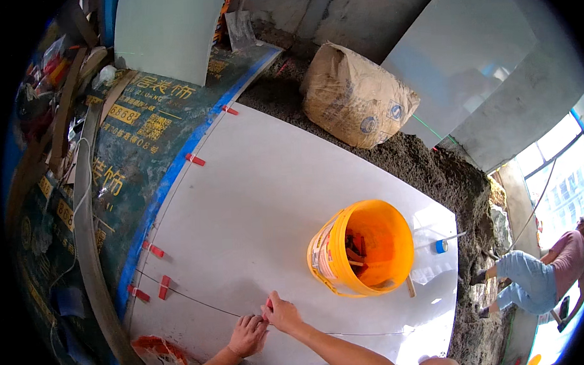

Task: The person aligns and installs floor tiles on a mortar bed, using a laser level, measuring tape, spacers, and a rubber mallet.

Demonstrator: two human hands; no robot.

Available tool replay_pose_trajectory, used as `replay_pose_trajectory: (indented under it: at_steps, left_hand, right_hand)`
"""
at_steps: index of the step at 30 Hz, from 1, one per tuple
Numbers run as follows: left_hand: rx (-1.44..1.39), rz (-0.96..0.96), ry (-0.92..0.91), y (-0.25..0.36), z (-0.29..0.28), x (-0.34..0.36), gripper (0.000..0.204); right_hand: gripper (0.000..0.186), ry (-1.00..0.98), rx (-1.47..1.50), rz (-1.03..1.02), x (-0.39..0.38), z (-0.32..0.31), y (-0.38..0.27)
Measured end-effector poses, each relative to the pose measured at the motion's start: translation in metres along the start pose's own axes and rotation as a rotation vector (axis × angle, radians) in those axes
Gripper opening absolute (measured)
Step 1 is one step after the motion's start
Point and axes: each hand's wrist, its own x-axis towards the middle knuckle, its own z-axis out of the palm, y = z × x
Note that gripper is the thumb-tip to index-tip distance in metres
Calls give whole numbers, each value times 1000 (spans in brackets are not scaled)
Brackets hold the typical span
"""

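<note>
A large pale tile [253, 184] covers the middle, with a thin dark joint along its near edge. Over that joint my right hand [284, 313] pinches a small red plastic wedge [268, 304]. My left hand [248, 336] rests just beside it, fingers curled together at the joint; whatever they grip is hidden. Another red wedge [164, 287] stands across the joint to the left, and one more red wedge [138, 293] sits at the tile's left edge. Right of my hands a yellow-orange bucket [326, 252] stands on the tile, with several red wedges [355, 250] inside.
Beyond the tile, a brown paper sack [353, 93] lies on rough grey mortar [433, 171]. A blue tape roll [441, 246] is right of the bucket. Green printed floor covering [130, 156] and a long metal straightedge [84, 209] lie left. Another person [533, 274] is at far right.
</note>
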Motion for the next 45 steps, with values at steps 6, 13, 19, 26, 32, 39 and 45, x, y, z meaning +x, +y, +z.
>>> replay_pose_trajectory:
  at_steps: [6, 13, 19, 26, 32, 39, 45]
  left_hand:
    - [-109, 22, -115, -19, 24, 9, 32]
    - [-122, -37, 16, 1, 10, 21, 37]
    - [-159, -70, 55, -1, 19, 19, 23]
    - [-253, -207, 8, -13, 6, 9, 17]
    - [281, -352, -49, -67, -42, -6, 66]
    - [479, -332, -102, -81, -50, -4, 80]
    - [499, -321, -132, -83, -45, -1, 83]
  right_hand:
    - [31, -58, 20, -19, 3, -4, 15]
    - [26, -53, 121, -86, 8, 8, 6]
    - [24, -35, 234, -3, -5, 9, 9]
    - [36, -175, 181, -91, -10, -4, 17]
    - [72, -246, -325, -134, -3, -37, 10]
    - [67, -485, -524, -200, 18, -33, -12]
    - [52, -606, -656, -283, 29, -32, -23]
